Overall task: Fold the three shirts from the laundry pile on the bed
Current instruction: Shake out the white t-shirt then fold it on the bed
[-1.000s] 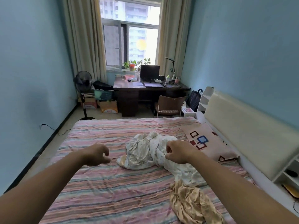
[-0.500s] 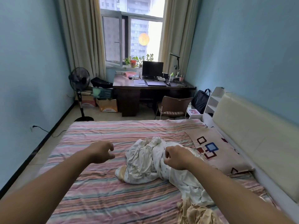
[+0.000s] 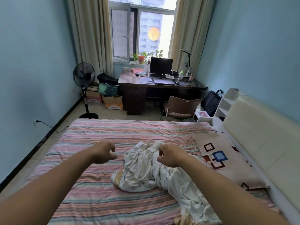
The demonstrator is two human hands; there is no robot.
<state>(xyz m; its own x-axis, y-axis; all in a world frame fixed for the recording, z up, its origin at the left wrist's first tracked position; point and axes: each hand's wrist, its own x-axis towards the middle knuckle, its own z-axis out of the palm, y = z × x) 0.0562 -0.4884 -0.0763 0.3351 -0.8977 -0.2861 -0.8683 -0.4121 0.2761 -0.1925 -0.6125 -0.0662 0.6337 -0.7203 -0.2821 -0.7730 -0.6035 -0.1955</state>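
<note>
A crumpled pile of white shirts [image 3: 142, 169] lies in the middle of the striped bed [image 3: 90, 192]. A yellowish garment [image 3: 183, 221] peeks in at the bottom edge, mostly cut off. My left hand [image 3: 103, 152] hovers over the sheet just left of the pile, fingers curled and apart, holding nothing. My right hand [image 3: 170, 155] hovers over the top right of the pile, fingers curled and slightly apart, holding no cloth.
A patterned pillow [image 3: 227, 161] lies against the cream headboard [image 3: 263, 143] on the right. Beyond the bed stand a desk [image 3: 160, 88] with a monitor, a chair [image 3: 180, 108], a floor fan [image 3: 84, 88] and cardboard boxes [image 3: 112, 103].
The view has tilted up, so the pile sits lower and the yellowish garment is nearly out of frame. Both hands have opened from loose fists.
</note>
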